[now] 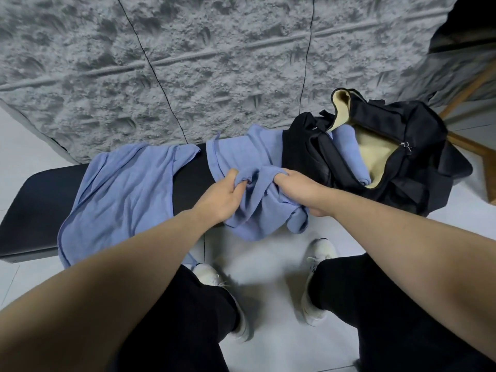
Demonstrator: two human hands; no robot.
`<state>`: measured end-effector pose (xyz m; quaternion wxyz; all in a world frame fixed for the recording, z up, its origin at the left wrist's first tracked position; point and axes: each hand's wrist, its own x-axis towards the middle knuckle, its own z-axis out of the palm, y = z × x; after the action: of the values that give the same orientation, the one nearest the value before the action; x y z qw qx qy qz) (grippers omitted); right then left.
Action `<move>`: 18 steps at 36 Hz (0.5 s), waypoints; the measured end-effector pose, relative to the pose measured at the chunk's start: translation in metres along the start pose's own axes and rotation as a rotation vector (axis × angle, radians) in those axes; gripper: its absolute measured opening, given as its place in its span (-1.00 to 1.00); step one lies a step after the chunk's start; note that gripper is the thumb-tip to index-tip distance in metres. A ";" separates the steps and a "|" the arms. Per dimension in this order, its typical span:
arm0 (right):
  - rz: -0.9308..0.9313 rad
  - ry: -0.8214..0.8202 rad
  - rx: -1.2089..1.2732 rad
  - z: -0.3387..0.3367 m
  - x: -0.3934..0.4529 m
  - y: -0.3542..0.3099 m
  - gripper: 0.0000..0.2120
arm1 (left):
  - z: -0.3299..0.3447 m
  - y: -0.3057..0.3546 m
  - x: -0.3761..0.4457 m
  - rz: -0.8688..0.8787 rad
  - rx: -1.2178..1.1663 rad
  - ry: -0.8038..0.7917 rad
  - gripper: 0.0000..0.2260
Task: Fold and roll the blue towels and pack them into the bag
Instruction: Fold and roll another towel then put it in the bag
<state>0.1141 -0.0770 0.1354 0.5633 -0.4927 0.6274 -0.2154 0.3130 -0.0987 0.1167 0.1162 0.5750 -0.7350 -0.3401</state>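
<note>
Two hands bunching a soft blue towel

Both my left hand (224, 196) and right hand (294, 183) pinch the crumpled towel (255, 200) on the bench (188, 178), beside the open bag (397, 146). It looks light and limp; I'd grip its hemmed corners. Pale blue, creased.

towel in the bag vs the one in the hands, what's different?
The towel in the bag is rolled into a tight cylinder; the held towel is loose and bunched.
The rolled one sits inside the open black bag; the held one lies on the black bench, its front edge hanging off.
Nothing touches the rolled one; the left hand and right hand both grip the held one.
Both are the same blue fabric.
</note>
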 end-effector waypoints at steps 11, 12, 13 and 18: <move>0.086 -0.037 -0.008 0.003 0.011 0.001 -0.77 | 0.002 -0.026 0.005 0.033 0.165 -0.004 -0.79; 0.077 -0.030 -0.001 0.003 0.013 0.001 -0.69 | 0.002 -0.027 0.004 0.008 0.103 0.005 -0.79; 0.067 -0.015 -0.001 0.004 0.013 0.001 -0.63 | 0.001 -0.028 0.002 -0.027 0.044 0.019 -0.79; -0.011 0.041 0.013 0.005 0.019 0.002 -0.60 | -0.002 -0.033 0.003 -0.107 -0.121 0.088 -0.79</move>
<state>0.1199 -0.0910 0.1234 0.5523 -0.4881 0.6345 -0.2326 0.3388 -0.1054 0.0967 0.1643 0.6196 -0.6757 -0.3640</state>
